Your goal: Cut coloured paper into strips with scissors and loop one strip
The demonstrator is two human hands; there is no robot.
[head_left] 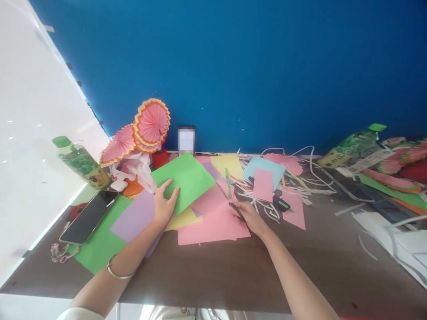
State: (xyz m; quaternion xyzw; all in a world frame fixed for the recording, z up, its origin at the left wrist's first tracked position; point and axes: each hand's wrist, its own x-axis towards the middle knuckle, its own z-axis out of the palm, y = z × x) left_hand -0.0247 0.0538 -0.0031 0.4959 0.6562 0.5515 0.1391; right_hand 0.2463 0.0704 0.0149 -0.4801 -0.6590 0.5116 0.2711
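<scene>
My left hand (166, 200) grips a sheet of green paper (187, 180) near its left side, thumb and a finger showing on top. The sheet lies over pink, yellow and purple papers. In my right hand (248, 217) is a pair of scissors (237, 210) with dark handles, its blades pointing up and left toward the green sheet's right corner. A narrow green strip (228, 183) lies just beyond the blades. Under the scissors are pink sheets (213, 226). Whether the blades are apart is hard to make out.
At left are a purple sheet (135, 220), a phone (89, 218), a bottle (82, 162) and pleated paper fans (152, 124). A small upright screen (187, 140) leans at the blue wall. White strips (263, 209), a dark cutter (282, 203) and another bottle (350, 146) are rightward.
</scene>
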